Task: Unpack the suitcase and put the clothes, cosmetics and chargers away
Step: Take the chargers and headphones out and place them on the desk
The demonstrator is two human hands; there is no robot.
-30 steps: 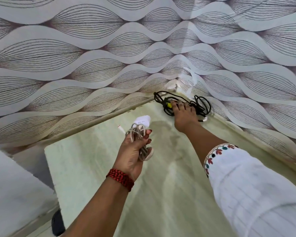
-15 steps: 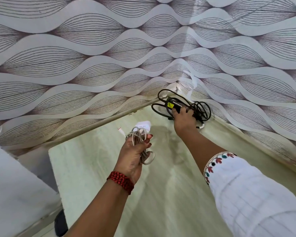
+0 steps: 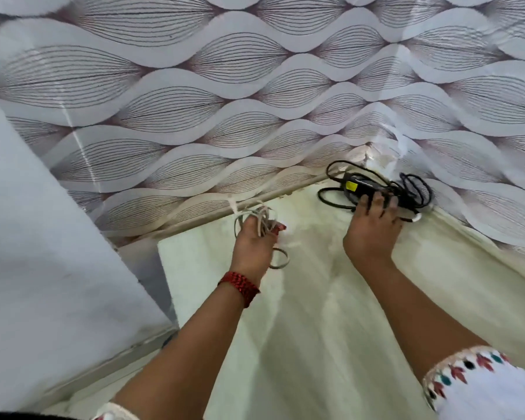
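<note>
Our left hand (image 3: 256,244) is curled tight around a coiled grey-white charging cable (image 3: 262,225) above the pale green shelf surface (image 3: 300,344). Our right hand (image 3: 373,225) presses spread fingers on the black power adapter with tangled cord (image 3: 373,186), tucked in the wallpapered corner (image 3: 376,147).

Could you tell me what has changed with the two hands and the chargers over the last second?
The left hand has carried the grey-white cable bundle forward across the pale shelf, up close to the back wall. The right hand has stayed in the far right corner, fingers still on the black charger, which has barely shifted. Nothing has been let go.
</note>
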